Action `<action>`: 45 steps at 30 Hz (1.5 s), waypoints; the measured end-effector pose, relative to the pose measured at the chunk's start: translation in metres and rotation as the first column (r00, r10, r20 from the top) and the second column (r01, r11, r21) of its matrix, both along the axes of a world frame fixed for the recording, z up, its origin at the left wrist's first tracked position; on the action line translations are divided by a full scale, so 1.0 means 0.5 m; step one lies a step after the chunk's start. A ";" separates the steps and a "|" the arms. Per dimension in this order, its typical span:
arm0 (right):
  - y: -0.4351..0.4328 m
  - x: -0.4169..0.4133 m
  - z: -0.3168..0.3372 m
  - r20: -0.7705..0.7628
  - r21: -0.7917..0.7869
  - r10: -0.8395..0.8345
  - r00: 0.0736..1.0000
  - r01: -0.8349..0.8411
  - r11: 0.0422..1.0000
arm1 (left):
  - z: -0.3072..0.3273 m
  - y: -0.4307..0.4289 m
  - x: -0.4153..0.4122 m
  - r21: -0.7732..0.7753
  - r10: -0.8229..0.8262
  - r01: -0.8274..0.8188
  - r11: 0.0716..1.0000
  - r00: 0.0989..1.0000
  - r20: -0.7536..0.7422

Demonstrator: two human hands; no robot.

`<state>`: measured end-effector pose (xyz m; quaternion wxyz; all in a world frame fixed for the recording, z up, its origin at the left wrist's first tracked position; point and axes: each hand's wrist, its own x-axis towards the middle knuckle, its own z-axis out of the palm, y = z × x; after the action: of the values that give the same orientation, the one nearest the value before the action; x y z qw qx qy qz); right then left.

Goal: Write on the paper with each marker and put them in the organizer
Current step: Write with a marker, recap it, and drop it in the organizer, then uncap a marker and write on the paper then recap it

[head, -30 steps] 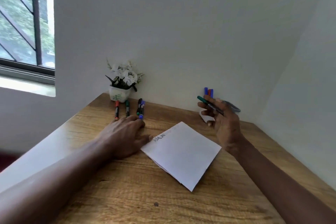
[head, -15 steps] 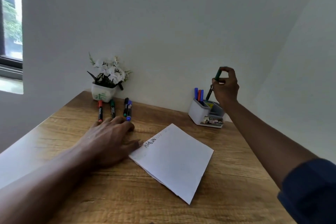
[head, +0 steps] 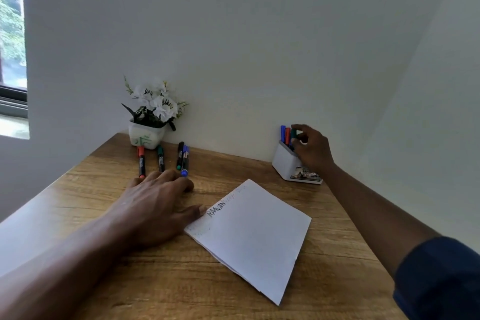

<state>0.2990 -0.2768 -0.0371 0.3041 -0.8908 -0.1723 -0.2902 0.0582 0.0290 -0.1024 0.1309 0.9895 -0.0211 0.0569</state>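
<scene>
wooden desk [head: 337,241], right hand [head: 311,150] pinches green marker [head: 293,134].

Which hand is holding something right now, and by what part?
The right hand pinches the green marker by its top end, in the organizer. The left hand lies flat, holding nothing.

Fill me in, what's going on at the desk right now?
The right hand pinches the top of a green marker standing in the white organizer beside a blue marker and a red marker. The left hand rests flat on the table, thumb against the paper. Four markers lie by the flower pot, not yet put away.
</scene>
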 end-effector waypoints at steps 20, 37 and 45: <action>0.367 -0.121 -0.025 -0.478 0.004 0.287 0.830 -0.324 0.946 | -0.002 -0.013 -0.005 -0.020 0.006 -0.006 1.000 1.000 -0.003; 0.475 -0.108 -0.039 -0.593 -0.031 0.117 0.797 -0.168 0.985 | -0.014 -0.003 0.009 0.007 -0.014 0.013 1.000 0.997 0.080; 0.287 -0.210 0.016 -0.229 0.141 0.403 0.886 -0.379 0.915 | -0.016 -0.009 -0.004 0.019 -0.013 0.010 1.000 0.985 0.169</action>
<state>0.1941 -0.1332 -0.0293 0.4165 -0.8525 -0.2945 -0.1145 0.0564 0.0245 -0.1105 0.1201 0.9821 -0.0382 0.1399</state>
